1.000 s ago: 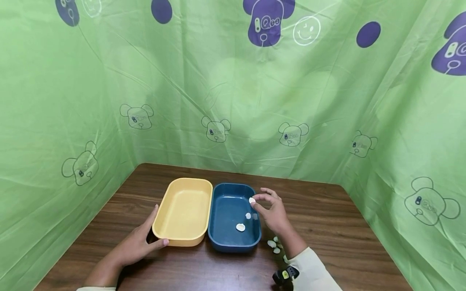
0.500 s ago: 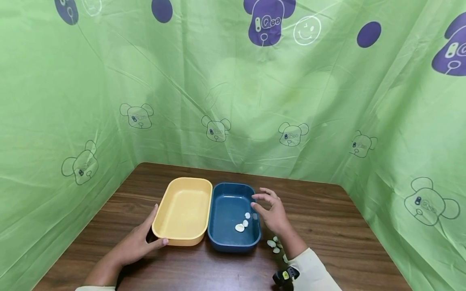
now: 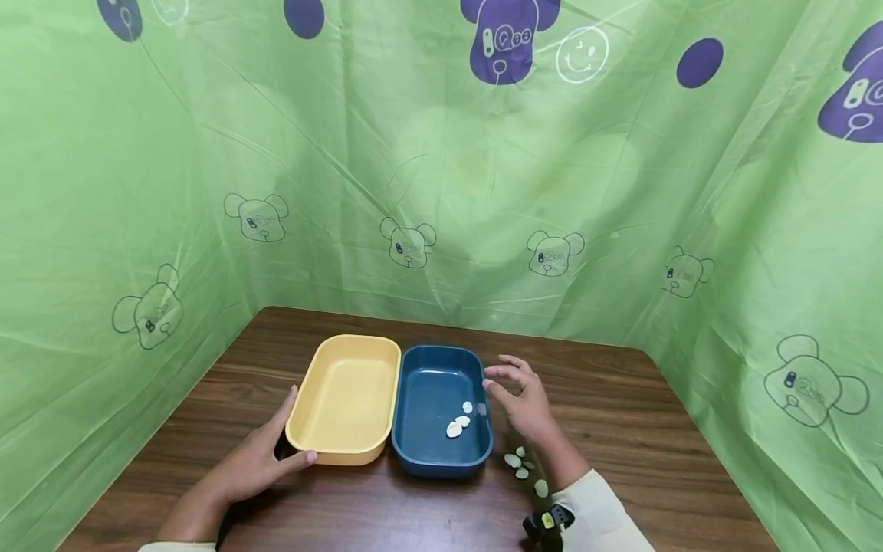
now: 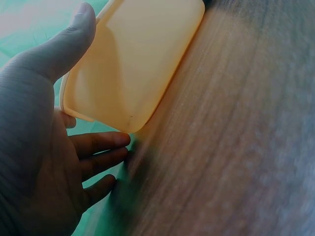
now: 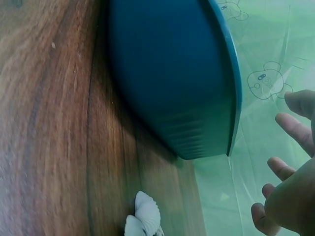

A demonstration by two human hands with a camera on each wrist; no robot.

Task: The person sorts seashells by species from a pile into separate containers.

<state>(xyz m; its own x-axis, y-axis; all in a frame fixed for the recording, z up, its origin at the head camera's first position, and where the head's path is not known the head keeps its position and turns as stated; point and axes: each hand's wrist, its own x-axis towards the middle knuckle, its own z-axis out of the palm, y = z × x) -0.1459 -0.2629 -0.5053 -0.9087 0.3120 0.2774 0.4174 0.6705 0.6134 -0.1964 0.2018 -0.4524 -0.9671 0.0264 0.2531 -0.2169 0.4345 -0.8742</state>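
My left hand [image 3: 260, 460] rests against the near left corner of a yellow plastic bin [image 3: 301, 387], its thumb at the near rim. In the left wrist view the fingers [image 4: 106, 142] lie fairly straight beside the bin's outer wall. My right hand [image 3: 524, 399] hovers at the right rim of a blue bin [image 3: 441, 469], thumb and fingers spread, with nothing between them. Three small white seashells [image 3: 454, 430] lie inside the blue bin toward its near right. More shells [image 5: 147, 211], white and ribbed, lie on the table by my right forearm.
The two bins stand side by side on a dark wooden table [image 3: 621, 445]. A green patterned cloth [image 3: 441, 153] hangs around the back and sides. A black wrist device [image 3: 548, 521] sits at my right cuff.
My right hand has let go of a seashell, which dropped into the blue bin beside the other two. The hand has since drawn slightly right. My left hand stays at the yellow bin.
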